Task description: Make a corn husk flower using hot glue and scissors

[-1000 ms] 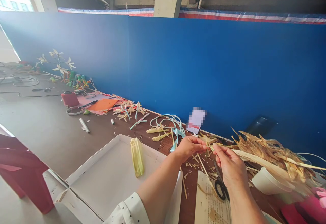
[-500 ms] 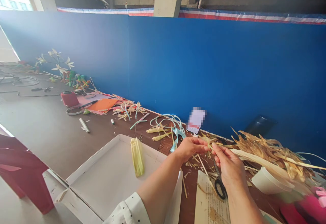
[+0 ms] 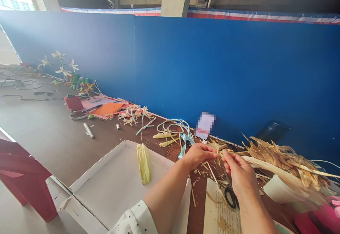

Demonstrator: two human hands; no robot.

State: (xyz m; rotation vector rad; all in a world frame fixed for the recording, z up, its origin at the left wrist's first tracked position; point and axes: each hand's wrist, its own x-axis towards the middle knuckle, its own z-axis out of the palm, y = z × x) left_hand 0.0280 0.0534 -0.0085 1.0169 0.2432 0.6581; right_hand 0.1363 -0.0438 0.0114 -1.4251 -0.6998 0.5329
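Over one table (image 3: pixel 103 138), left hand (image 3: pixel 198 156), right hand (image 3: pixel 240 173), both grips pinching one husk piece (image 3: pixel 220 154), one cup (image 3: pixel 283 190)

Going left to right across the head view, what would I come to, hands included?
Dark red plastic stool, red cone-shaped spool, flat orange paper sheet, pleated pale-green husk, left hand, right hand, white round cup.

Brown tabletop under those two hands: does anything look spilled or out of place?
Yes: pale husk scraps lie scattered over the brown tabletop near the left hand and right hand. They look odd because they're strewn loosely, like trimmings.
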